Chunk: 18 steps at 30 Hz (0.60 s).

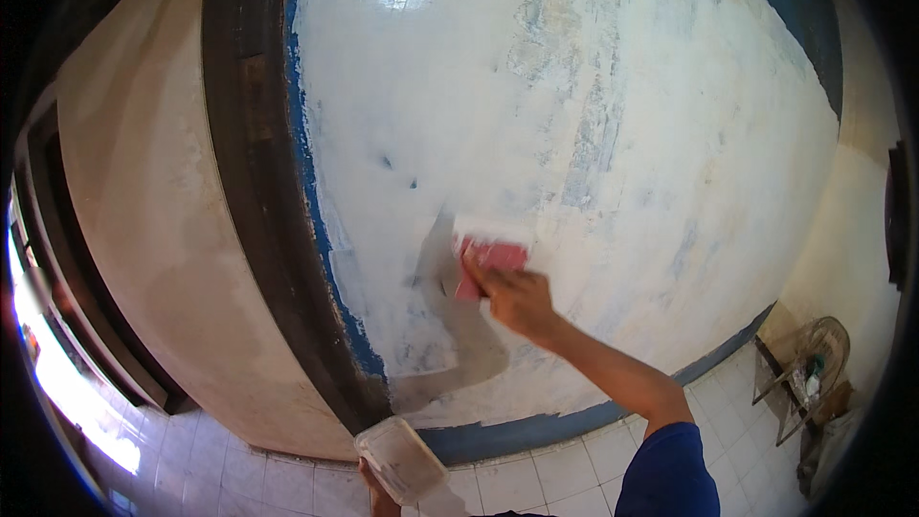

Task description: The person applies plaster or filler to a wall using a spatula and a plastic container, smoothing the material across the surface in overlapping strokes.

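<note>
My right hand (pixel 520 303) grips a red putty spreader (pixel 498 255) whose upper edge is coated in white paste. The spreader lies against a wall (pixel 459 115) smeared with whitish filler over blue paint. At the lower edge, my left hand (pixel 379 490) holds a shallow clear plastic tub (pixel 400 460) by its side, and pale paste lines the inside. Most of the left hand's fingers are hidden by the tub. My right arm's shadow falls on the wall beside the spreader.
A dark wooden post (pixel 258 153) borders the wall on the left, with a beige wall past it. White floor tiles (pixel 536 474) run below. At the right a chair (pixel 814 364) carries some items. Bright light comes through an opening (pixel 67 393) at the left.
</note>
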Tool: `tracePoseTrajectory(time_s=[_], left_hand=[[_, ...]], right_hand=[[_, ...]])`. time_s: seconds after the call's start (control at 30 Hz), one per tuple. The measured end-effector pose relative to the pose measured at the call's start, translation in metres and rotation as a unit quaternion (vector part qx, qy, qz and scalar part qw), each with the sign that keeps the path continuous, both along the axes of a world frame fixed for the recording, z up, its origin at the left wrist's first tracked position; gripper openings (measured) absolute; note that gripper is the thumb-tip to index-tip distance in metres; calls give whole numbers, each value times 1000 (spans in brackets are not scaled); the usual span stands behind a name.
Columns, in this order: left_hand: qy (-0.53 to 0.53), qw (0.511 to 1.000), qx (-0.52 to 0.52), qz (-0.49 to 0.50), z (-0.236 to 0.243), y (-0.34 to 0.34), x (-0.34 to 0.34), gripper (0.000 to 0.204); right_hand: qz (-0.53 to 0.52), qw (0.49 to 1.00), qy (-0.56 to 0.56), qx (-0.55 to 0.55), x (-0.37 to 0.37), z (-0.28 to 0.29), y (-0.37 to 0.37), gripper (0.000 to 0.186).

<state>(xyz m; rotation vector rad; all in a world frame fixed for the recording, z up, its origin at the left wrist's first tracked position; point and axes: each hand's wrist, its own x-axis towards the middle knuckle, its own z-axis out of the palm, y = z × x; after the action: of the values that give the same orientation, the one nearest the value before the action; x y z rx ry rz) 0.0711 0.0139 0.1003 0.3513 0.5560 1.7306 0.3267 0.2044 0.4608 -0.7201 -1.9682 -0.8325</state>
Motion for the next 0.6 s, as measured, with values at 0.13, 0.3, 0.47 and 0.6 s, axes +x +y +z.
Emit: tracePoseTrajectory(time_s=[0.13, 0.3, 0.47, 0.6], left_hand=[[-4, 1000, -10, 3, -2, -4, 1, 79], [-12, 1000, -19, -1, -7, -7, 2, 79], [-24, 999, -46, 15, -20, -13, 0, 78], [5, 998, -53, 21, -10, -15, -1, 78]], right_hand=[[0, 995, 94, 44, 12, 76, 21, 72], [-21, 994, 55, 97, -6, 34, 45, 62], [-29, 995, -85, 44, -36, -98, 22, 55], [25, 986, -159, -51, -30, -160, 3, 57]])
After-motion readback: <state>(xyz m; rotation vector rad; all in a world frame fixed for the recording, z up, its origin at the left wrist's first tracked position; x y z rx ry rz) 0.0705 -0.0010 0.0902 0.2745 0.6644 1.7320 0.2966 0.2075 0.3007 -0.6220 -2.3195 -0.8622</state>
